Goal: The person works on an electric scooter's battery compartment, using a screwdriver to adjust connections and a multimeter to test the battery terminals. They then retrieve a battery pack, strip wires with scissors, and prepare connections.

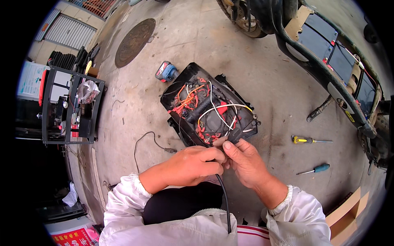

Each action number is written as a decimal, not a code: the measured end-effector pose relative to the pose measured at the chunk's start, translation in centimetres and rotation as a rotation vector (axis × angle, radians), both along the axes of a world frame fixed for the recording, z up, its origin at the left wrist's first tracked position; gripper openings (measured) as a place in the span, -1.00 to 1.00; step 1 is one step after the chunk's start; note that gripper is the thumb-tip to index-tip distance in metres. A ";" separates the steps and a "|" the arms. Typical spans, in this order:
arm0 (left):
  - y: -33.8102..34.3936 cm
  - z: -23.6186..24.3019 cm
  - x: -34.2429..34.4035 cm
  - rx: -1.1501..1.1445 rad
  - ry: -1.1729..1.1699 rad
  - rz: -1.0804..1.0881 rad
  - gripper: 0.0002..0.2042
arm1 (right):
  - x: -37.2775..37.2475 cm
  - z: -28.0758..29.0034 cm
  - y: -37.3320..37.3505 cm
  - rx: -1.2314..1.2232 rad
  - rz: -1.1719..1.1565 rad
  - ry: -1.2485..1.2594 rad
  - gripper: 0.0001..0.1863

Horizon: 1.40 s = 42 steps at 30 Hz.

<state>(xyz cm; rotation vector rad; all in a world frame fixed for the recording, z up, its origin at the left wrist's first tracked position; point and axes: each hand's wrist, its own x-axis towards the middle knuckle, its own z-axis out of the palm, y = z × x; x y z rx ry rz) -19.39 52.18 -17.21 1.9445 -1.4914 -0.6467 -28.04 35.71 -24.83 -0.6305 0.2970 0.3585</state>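
Observation:
Close in front of my body, both hands meet. My left hand (pixel 195 166) is closed around a black cable (pixel 224 199), which hangs from its fingers toward my lap. My right hand (pixel 249 164) pinches thumb against fingers where the two hands touch; a small piece between them is mostly covered, so I cannot make it out. Just beyond my fingertips lies a black plastic tray (pixel 238 96) on the concrete, tilted in view. It holds loose red terminals (pixel 179 110), orange wires (pixel 189 97), white wires (pixel 214 107) and small hardware. Its near edge is partly behind my hands.
A cordless drill (pixel 167 71) stands by the tray's far left corner. Right lie a yellow-black screwdriver (pixel 303 140) and a blue-handled screwdriver (pixel 321 168). A vehicle frame (pixel 303 53) with batteries (pixel 316 35) fills the upper right. A shelf cart (pixel 96 117) stands left; a cardboard box (pixel 349 221) sits lower right.

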 end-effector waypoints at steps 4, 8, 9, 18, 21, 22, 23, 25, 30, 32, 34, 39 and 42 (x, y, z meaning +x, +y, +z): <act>1.3 -0.1 0.4 -0.014 0.029 0.340 -0.64 | 1.0 -0.2 -3.1 0.098 -0.197 -0.092 -0.62; 3.0 -0.2 2.4 0.238 -0.029 0.427 -0.76 | 2.4 0.3 -9.2 0.134 -0.540 -0.124 -0.64; 3.3 -0.4 2.9 0.247 -0.021 0.380 -0.78 | 2.5 0.5 -10.8 0.096 -0.553 -0.155 -0.64; 3.6 0.5 5.9 0.295 -0.067 0.400 -0.86 | 1.4 1.5 -17.8 0.096 -0.781 -0.302 -0.71; 4.1 0.7 6.7 0.278 -0.079 0.399 -0.87 | 1.0 1.4 -18.9 0.068 -0.809 -0.338 -0.71; 4.5 0.4 7.1 0.256 -0.118 0.382 -0.87 | 0.9 1.3 -19.5 0.071 -0.828 -0.361 -0.72; 4.9 -0.1 7.6 0.229 -0.155 0.358 -0.87 | 0.5 1.2 -20.5 0.065 -0.853 -0.385 -0.72; 7.5 -0.7 8.0 0.302 -0.145 0.481 -0.92 | -0.7 -0.2 -24.8 0.146 -0.849 -0.511 -0.78; 13.1 -1.8 8.5 0.170 0.597 0.977 -0.88 | -5.2 -1.9 -33.9 0.020 -0.975 -0.539 -0.79; 13.7 -2.0 8.1 0.047 0.828 1.053 -0.84 | -5.1 -2.1 -33.7 -0.030 -0.960 -0.533 -0.80; 14.2 -2.3 7.9 -0.114 0.983 1.048 -0.81 | -4.4 -2.8 -32.4 -0.048 -0.996 -0.467 -0.81; 14.9 -2.5 7.6 -0.456 1.211 1.089 -0.74 | -2.7 -2.5 -29.2 0.067 -0.907 -0.415 -0.81; 16.1 -1.4 7.5 -0.550 1.253 1.147 -0.74 | -2.2 -2.2 -28.4 0.050 -0.847 -0.453 -0.79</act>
